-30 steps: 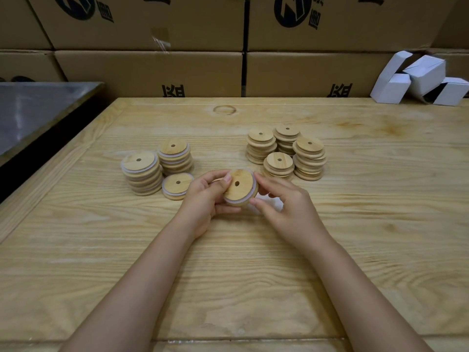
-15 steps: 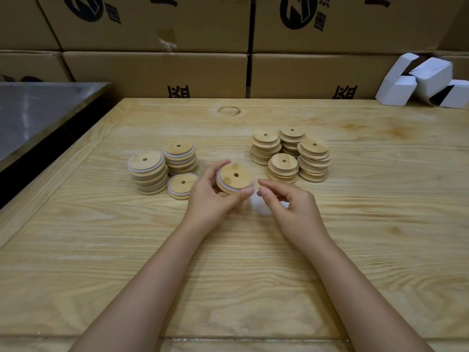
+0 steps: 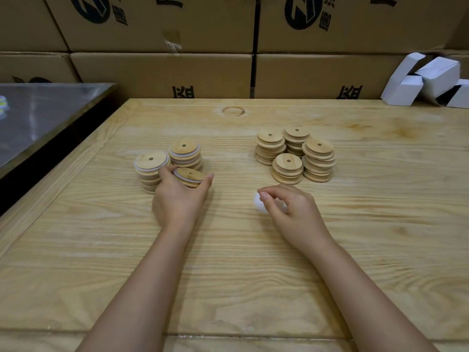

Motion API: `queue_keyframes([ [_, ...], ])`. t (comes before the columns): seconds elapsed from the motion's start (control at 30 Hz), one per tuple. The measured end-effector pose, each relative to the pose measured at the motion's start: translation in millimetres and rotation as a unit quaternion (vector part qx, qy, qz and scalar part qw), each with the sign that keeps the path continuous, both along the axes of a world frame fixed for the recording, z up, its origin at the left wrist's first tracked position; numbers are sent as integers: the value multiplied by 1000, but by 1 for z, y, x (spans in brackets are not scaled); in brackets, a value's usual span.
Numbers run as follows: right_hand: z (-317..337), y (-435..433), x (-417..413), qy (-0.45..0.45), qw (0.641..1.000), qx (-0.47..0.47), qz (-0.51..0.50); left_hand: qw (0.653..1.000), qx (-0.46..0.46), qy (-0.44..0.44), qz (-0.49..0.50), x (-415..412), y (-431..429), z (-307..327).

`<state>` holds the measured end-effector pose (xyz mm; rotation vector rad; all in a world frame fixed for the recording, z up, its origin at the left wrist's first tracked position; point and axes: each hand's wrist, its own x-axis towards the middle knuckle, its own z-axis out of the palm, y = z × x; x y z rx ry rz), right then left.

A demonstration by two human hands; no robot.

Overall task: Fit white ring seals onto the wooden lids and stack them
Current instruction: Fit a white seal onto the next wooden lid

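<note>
Cardboard cartons [image 3: 162, 74] are stacked along the wall behind the pale wooden table [image 3: 228, 262], and a dull metal surface [image 3: 43, 115] butts against the table's left edge. Left of centre stand two finished stacks [image 3: 185, 154], each lid showing a white band at its rim. They are kept well apart from the unworked pile, presumably so the two never get mixed. Just in front of these stacks the left hand [image 3: 177, 201] grips a sealed lid [image 3: 189, 177], its thumb on the near-left rim and its fingers [image 3: 207, 181] curled round the far-right edge. That keeps the flat face free to go down onto a pile. The lid is a round disc with no long axis to speak of. Its holed face looks up, tipped a little, and the seal side is underneath. Whether it already rests on something below, I cannot tell from here, since the hand covers that spot. Further right the right hand [image 3: 291, 209] hovers low over the table, thumb and forefinger pinched on what seems to be a white ring seal [image 3: 259, 207]. It is blurred, but likely the next one being readied. Beyond it, four stacks of bare lids [image 3: 288, 168] wait within easy reach. A few small white boxes [image 3: 429, 80] lie at the far right corner.
</note>
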<state>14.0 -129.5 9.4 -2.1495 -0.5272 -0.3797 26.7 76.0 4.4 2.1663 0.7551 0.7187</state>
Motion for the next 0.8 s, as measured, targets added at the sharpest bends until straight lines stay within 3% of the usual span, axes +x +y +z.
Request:
queue_keyframes([
  [0.4,1,-2,1,-14,1000,-9,-4,978,172,119,-17,-4,14,-3],
  [0.63,-1,-4,4,-14,998,-59,-11,970,207,122,-32,-4,14,-1],
  [0.8,-4,-12,16,-47,995,-52,-74,966,224,125,-29,-4,13,1],
])
